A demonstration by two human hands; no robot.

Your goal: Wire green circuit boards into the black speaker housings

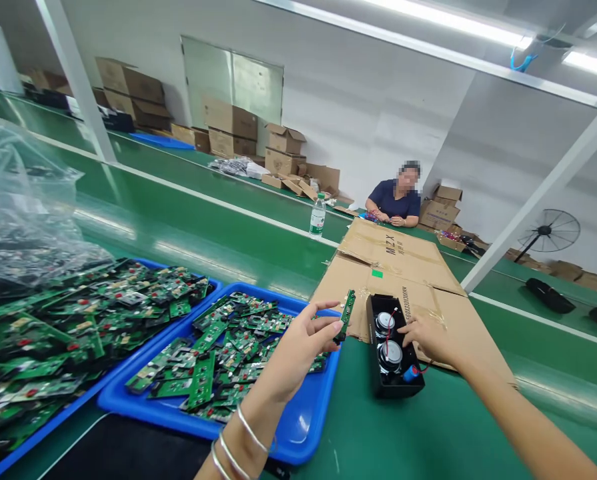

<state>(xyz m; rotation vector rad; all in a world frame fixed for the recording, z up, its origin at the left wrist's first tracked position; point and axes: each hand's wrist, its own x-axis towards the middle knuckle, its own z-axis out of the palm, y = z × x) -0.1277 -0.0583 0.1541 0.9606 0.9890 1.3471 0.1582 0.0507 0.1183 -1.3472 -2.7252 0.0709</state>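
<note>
Left hand [298,347] pinching a green circuit board [347,313] upright at frame centre, right hand [428,337] fingers loosely spread on black speaker housing [393,357], blue tray [303,427] of boards lower left.

green circuit board [347,313] upright, edge-on — beside open black speaker box [393,357].

Circuit boards [228,353] in tray [308,427]; speaker box [392,347] right; flattened cardboard [393,267] behind.
</note>
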